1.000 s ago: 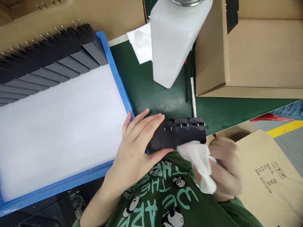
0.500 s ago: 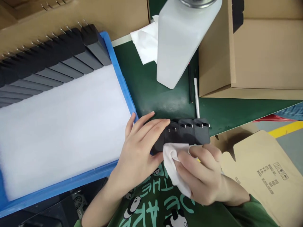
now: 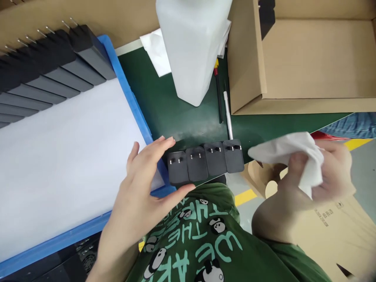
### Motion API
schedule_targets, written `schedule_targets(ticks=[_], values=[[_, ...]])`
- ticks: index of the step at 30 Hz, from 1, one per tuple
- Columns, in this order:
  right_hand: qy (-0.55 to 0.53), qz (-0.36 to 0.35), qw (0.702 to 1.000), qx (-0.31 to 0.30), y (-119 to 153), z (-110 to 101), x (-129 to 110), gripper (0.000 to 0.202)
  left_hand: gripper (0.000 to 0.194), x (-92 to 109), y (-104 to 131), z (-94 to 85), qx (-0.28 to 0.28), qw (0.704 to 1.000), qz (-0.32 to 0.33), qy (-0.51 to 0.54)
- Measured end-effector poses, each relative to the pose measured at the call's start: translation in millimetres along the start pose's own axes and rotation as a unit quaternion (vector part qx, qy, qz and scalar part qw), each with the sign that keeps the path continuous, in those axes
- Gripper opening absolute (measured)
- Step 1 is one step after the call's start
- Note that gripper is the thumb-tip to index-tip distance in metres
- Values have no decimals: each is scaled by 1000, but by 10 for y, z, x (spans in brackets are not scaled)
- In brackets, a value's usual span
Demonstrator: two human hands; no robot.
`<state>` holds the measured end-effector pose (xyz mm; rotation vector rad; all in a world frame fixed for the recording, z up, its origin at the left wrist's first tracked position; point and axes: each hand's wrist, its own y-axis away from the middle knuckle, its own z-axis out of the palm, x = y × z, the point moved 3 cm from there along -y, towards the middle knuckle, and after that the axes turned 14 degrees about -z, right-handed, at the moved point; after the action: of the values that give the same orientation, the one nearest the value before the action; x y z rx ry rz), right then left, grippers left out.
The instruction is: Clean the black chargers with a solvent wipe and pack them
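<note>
Several black plug adapters (image 3: 197, 164) stand side by side in a row at the front edge of the green table, metal prongs facing up. My left hand (image 3: 147, 184) is spread around the row's left end, fingers behind it and thumb in front; it grips nothing. To the right, past the table edge, my right hand (image 3: 320, 176) is closed on a white cloth (image 3: 289, 150), its tip trailing left toward the row. Motion blurs this hand a little.
A blue-rimmed tray (image 3: 129, 92) with a white lining holds more black adapters (image 3: 91, 58). A white bottle (image 3: 194, 51) stands at the back by white wipes (image 3: 157, 51). Pens (image 3: 227, 113) lie beside an open cardboard box (image 3: 260, 78). A flattened carton (image 3: 337, 227) is at lower right.
My right hand has swung right, away from the adapters, carrying the cloth. My left hand has spread away from the row, uncovering its left end. The view has shifted slightly.
</note>
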<state>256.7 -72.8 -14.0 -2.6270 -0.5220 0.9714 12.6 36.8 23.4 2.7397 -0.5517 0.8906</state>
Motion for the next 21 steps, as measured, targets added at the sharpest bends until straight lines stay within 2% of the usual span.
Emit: schedule_targets(ticks=[6,11,14,16,19,21], values=[[25,53,998,-23,-133,-153,267,43,79,27,-9,-51,-8,999,24,-34],[5,62,997,-45,-128,-240,246,81,78,70,-23,19,-34,997,35,-61],[6,62,998,11,-139,-289,165,87,73,89,-67,111,-44,996,47,-67],[4,27,999,40,-195,-255,89,86,65,95,-96,151,-38,997,49,-55],[16,-59,998,6,-330,-98,-13,84,59,123,-104,127,-9,999,50,-13],[30,-80,996,-9,-411,-6,-33,81,58,160,-75,50,10,999,42,15]])
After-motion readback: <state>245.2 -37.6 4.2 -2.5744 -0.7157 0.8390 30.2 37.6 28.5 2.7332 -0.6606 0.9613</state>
